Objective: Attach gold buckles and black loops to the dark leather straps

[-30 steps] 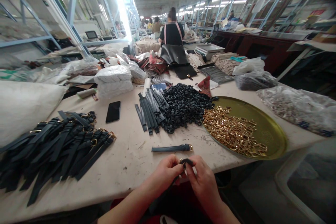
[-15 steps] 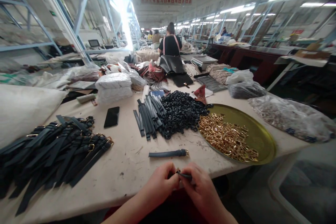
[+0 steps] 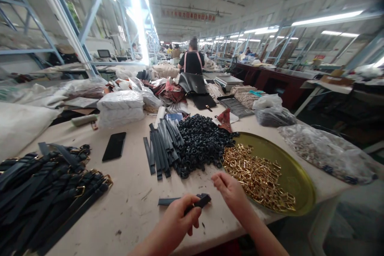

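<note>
A short dark strap (image 3: 204, 201) is pinched in my left hand (image 3: 179, 221), above another dark strap (image 3: 167, 201) lying on the table. My right hand (image 3: 230, 193) is raised apart from it, fingers curled together, between the pile of black loops (image 3: 201, 142) and the round golden tray (image 3: 303, 180). Whether anything small is between its fingertips is not visible. Gold buckles (image 3: 255, 172) are heaped on the tray's left part. Loose flat grey-black strips (image 3: 163, 148) lie left of the loops.
Many buckled straps (image 3: 51, 192) are piled at the left. A black phone (image 3: 114, 146) lies behind them. Plastic-wrapped bundles (image 3: 121, 106), a black bag (image 3: 193, 84) and a clear bag (image 3: 327, 152) sit farther back. A person (image 3: 192, 62) faces away beyond the table.
My hands have separated. The right one has moved up toward the loops, while the left keeps hold of the strap. The whole view has shifted slightly.
</note>
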Tool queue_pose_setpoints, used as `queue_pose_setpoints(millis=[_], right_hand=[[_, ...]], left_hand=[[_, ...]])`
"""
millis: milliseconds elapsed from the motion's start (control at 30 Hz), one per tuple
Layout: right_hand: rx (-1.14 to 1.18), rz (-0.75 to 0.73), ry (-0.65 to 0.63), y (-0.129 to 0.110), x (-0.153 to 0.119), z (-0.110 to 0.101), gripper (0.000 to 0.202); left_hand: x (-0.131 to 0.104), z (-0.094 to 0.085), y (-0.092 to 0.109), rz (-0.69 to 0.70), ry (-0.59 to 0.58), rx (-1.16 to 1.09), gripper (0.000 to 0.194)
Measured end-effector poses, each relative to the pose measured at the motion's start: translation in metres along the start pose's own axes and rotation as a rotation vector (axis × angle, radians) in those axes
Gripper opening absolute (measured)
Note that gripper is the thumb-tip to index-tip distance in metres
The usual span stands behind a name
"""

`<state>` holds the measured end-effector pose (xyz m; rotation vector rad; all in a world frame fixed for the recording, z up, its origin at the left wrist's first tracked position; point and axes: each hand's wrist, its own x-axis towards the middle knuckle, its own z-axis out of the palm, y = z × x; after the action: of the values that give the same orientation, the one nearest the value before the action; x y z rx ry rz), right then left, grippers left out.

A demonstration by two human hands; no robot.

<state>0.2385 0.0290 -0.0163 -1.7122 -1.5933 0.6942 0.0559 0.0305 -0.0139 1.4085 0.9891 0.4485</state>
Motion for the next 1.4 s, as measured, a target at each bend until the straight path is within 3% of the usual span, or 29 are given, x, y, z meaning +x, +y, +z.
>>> queue_pose_setpoints(millis=[67,167,233,333,400,533,600,700,867,1000,1133,1200,1300,1400], right_hand=[[-0.311,0.045,0.182,0.014,0.033,-0.005,0.016],[-0.413,0.08,0.228,0.03,0.065,-0.001,0.004],[-0.426,0.075,0.224,0.035,0.071,0.003,0.007],[-0.394,0.048,0.195,0.033,0.059,0.005,0.009],[-0.29,0.019,0.118,0.025,0.042,0.004,0.011],[0.177,0.012,-0.117,-0.001,0.003,0.003,0.023],[0.351,0.041,-0.171,-0.013,-0.013,0.004,0.026],[0.45,0.045,-0.172,-0.02,-0.028,0.007,0.024],[0.484,-0.017,-0.162,-0.015,-0.044,0.014,0.022],[0.719,0.059,-0.174,-0.015,-0.051,0.018,0.022],[0.847,0.136,-0.261,-0.015,-0.054,0.021,0.025],[0.908,0.175,-0.223,-0.012,-0.055,0.027,0.024],[1.071,0.248,-0.166,-0.005,-0.056,0.042,0.028],[1.235,0.26,-0.257,0.0,-0.053,0.06,0.04]], left_hand=[[0.006,0.0,-0.001,-0.031,0.036,0.029,0.019],[0.013,-0.001,-0.006,-0.053,0.046,0.014,0.021],[0.015,-0.003,-0.009,-0.064,0.036,0.019,0.021],[0.014,-0.006,-0.009,-0.065,0.067,0.061,0.02],[0.011,-0.007,-0.002,-0.045,0.116,0.105,0.021],[0.005,-0.005,0.015,0.028,0.201,0.231,0.025],[0.001,-0.002,0.02,0.053,0.242,0.317,0.024],[-0.007,0.001,0.022,0.054,0.252,0.397,0.023],[-0.021,-0.001,0.02,0.036,0.088,0.339,0.024],[-0.024,-0.003,0.017,-0.058,-0.022,0.311,0.022],[-0.026,0.005,0.015,0.005,0.055,0.32,0.024],[-0.028,0.01,0.014,0.042,0.064,0.28,0.023],[-0.027,0.011,0.008,0.054,0.017,0.14,0.021],[-0.02,0.007,-0.002,0.096,0.044,0.096,0.018]])
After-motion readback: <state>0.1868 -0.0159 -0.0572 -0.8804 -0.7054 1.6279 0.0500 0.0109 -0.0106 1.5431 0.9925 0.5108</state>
